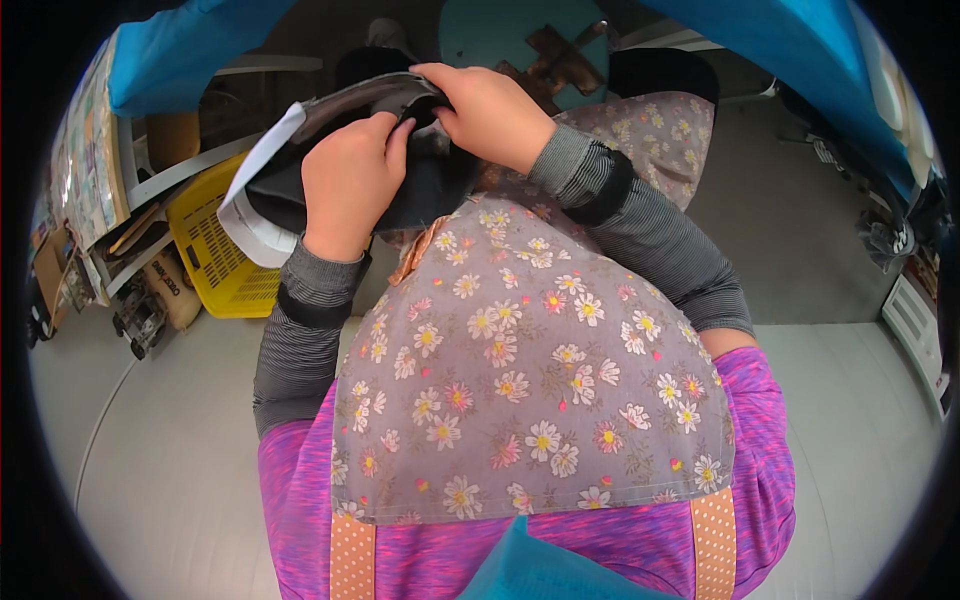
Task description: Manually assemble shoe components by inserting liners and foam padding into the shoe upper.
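Floral apron [520, 360] is filling the head view. Above it, left hand [345, 185] and right hand [490, 112] are both pinching a dark fabric piece [420, 190] over the lap, beside the yellow basket [215, 255]. I'd be keeping that folded edge taut, probably.

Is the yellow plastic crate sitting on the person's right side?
No, the yellow plastic crate sits at the person's left, beside the left hand, which grips the dark fabric piece together with the right hand.
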Motion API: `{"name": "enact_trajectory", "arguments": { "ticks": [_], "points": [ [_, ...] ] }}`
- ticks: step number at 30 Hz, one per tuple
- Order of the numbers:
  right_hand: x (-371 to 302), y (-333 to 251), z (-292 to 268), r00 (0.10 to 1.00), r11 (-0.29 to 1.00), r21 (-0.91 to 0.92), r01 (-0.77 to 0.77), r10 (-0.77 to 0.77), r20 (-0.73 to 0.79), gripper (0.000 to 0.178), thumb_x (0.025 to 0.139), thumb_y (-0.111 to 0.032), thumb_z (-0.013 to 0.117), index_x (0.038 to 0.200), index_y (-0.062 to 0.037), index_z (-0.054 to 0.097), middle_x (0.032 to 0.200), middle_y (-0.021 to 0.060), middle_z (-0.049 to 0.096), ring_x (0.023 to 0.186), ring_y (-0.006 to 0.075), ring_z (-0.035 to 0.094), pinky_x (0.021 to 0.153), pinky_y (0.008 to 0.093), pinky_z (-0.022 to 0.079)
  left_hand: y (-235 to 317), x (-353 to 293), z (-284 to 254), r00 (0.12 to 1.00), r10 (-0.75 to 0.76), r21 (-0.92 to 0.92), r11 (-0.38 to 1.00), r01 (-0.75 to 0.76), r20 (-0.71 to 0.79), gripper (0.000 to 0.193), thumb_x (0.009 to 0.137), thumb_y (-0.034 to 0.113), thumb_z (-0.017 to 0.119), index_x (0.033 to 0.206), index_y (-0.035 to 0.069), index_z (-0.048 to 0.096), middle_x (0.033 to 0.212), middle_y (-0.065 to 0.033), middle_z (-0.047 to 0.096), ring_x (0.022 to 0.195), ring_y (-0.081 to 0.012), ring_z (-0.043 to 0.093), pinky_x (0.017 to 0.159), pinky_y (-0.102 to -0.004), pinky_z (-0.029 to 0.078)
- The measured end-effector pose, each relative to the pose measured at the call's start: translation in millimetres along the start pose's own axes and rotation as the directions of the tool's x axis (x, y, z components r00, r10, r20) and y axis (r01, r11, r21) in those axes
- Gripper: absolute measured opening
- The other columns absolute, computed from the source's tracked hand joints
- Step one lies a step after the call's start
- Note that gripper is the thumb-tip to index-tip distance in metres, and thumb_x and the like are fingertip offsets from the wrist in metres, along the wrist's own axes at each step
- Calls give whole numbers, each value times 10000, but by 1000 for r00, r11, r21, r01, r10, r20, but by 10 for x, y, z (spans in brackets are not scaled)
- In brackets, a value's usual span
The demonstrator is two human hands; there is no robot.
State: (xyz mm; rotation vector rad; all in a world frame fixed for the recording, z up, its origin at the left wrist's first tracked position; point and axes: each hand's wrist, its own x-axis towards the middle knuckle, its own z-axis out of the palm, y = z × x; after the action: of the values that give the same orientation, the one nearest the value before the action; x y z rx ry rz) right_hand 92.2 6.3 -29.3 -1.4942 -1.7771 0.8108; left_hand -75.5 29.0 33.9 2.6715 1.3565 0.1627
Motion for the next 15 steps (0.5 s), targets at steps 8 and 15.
{"name": "enact_trajectory", "arguments": {
  "ticks": [8, 15],
  "points": [
    [34, -52, -65, 1000, 998, -64, -17, 18, 23, 290, 790, -158, 593, 1064, -102, 670, 825, 142, 672, 783, 319, 644, 716, 417, 525, -44, 43, 43, 979, 116, 20, 993, -114, -170, 70, 799, 140, 675, 812, 73, 663, 703, -73, 634, 643, -248, 619, 558, -325, 470],
    [45, -105, -73, 999, 989, -147, 25, -18, 46, 233, 830, -254, 618, 989, -98, 685, 728, 131, 633, 706, 310, 617, 649, 410, 499, -82, 76, 114, 946, 137, 9, 990, -140, -295, 84, 782, 148, 699, 807, 73, 669, 699, -60, 643, 622, -220, 623, 548, -304, 472]
  ]
}}
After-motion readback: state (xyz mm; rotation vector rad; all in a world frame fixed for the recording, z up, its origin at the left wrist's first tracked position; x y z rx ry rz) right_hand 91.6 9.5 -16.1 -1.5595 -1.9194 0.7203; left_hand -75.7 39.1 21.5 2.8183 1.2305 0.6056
